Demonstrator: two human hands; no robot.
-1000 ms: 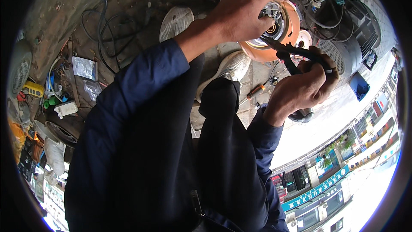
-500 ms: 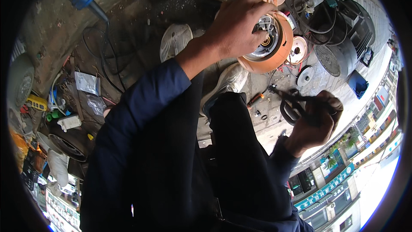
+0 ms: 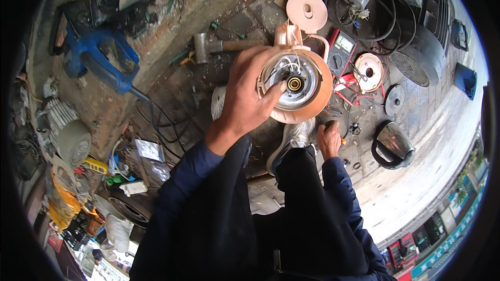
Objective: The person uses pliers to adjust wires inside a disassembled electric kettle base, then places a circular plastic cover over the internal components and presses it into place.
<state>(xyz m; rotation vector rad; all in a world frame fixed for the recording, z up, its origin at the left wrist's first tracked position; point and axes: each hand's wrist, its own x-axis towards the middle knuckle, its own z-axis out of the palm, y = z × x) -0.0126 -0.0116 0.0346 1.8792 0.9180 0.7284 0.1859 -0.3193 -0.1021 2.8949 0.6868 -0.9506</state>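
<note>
My left hand (image 3: 242, 91) grips a peach-coloured electric kettle (image 3: 319, 93) by its rim, the thumb beside the round brass-ringed connector (image 3: 295, 84). Its underside faces up and stands uncovered, with white wires and a metal plate inside. To the right and lower, my right hand (image 3: 329, 139) is down at the ground, fingers curled around a screwdriver (image 3: 343, 141). Only a bit of the orange handle shows; the hand hides the rest. Farther right lies a dark, shiny kettle-like piece (image 3: 398, 138) with a black handle loop.
Above the kettle lie a pink disc (image 3: 307, 13), a red multimeter (image 3: 341, 52) and a pink kettle base (image 3: 368, 72) with wires. A hammer (image 3: 224, 46) rests at upper left, beyond it a blue power tool (image 3: 107, 62). A grey motor (image 3: 419, 62) stands at right.
My right hand has let go of a dark looped thing and moved left to the screwdriver on the ground. My left hand still holds the kettle, its uncovered underside now turned more toward me.
</note>
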